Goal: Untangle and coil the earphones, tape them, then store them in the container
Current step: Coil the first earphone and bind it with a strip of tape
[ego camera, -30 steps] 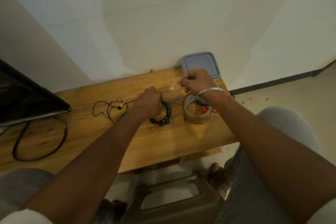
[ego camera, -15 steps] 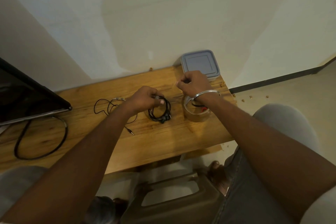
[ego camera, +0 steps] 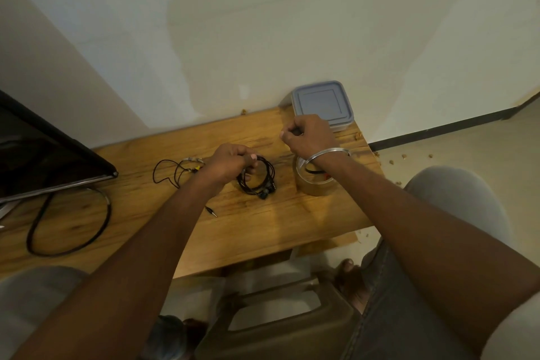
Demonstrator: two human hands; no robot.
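Note:
My left hand (ego camera: 230, 164) grips a coil of black earphones (ego camera: 258, 183) just above the wooden table (ego camera: 263, 231); its earbuds hang at the coil's lower edge. Its jack plug (ego camera: 211, 210) lies loose on the wood near my left forearm. My right hand (ego camera: 309, 134) hovers to the right of the coil, thumb and fingers pinched together on a small strip of clear tape that hardly shows. Under my right wrist stands the brown tape roll (ego camera: 314, 185). The container (ego camera: 321, 102), with its grey-blue lid on, sits at the table's far right corner against the wall.
A second, tangled thin earphone cable (ego camera: 175, 169) lies left of my left hand. A dark monitor (ego camera: 43, 155) and a thick black cable loop (ego camera: 70, 228) occupy the table's left end. The table's right edge (ego camera: 371, 184) is near the tape roll. A brown jerrycan (ego camera: 277, 324) stands below.
My left hand has lifted and turned the coil so that its loops show. The jack plug has come into view on the table. My right hand has stayed above the roll.

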